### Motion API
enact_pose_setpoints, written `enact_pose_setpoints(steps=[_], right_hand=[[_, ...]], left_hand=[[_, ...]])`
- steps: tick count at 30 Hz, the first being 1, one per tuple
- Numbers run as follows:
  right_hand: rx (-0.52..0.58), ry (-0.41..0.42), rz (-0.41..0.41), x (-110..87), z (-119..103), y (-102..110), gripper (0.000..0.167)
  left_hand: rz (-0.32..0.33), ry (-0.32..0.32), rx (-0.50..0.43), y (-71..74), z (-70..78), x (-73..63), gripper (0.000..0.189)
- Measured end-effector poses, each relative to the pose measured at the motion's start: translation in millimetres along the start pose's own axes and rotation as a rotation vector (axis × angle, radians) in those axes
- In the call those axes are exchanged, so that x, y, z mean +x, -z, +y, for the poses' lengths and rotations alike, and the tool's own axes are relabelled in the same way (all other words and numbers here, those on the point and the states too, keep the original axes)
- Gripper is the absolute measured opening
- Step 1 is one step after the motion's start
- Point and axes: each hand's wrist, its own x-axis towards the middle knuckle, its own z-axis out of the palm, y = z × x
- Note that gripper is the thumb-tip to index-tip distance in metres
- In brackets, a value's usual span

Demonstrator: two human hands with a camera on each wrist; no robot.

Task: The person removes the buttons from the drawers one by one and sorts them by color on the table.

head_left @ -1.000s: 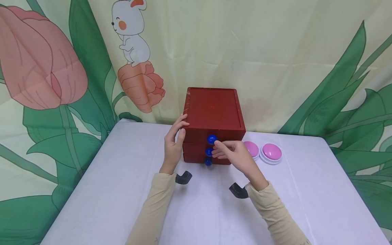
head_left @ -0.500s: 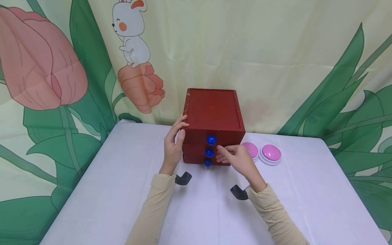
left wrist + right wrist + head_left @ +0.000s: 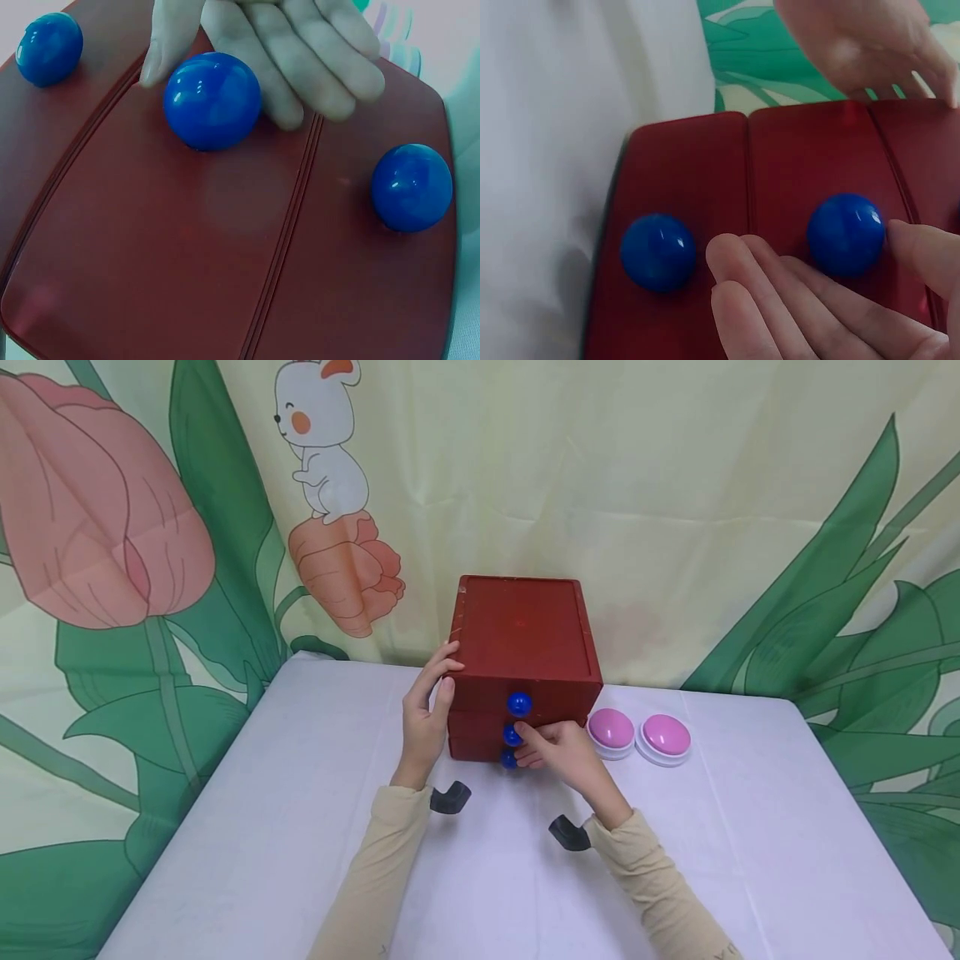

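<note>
A dark red three-drawer cabinet (image 3: 525, 627) stands at the back of the table, its drawers pushed in. Blue round knobs run down its front: top knob (image 3: 519, 703), middle knob (image 3: 213, 101) and bottom knob (image 3: 658, 253). My left hand (image 3: 424, 718) rests against the cabinet's left side, fingertips at the top edge. Thumb and fingers of my right hand (image 3: 558, 752) stand on either side of the middle knob. The thumb tip is right at the knob's edge in the right wrist view, and the fingers stay fairly straight, not curled round it.
Two pink push buttons with white bases, a nearer-in button (image 3: 611, 731) and an outer button (image 3: 666, 737), sit right of the cabinet. A white cloth covers the table (image 3: 300, 827). Behind hangs a printed curtain (image 3: 637, 485). Black curved pieces (image 3: 450, 797) stick out at both wrists.
My right hand first drew back rightward from the knobs, then came down and left to the middle knob. The left hand has stayed on the cabinet's side.
</note>
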Motion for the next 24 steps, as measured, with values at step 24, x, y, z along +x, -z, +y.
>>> enact_pose_setpoints(steps=[24], right_hand=[[0.060,-0.050,-0.040,-0.6,1.1,-4.9,0.050]], left_hand=[[-0.015,0.028,0.028,-1.2,29.2,4.3,0.024]])
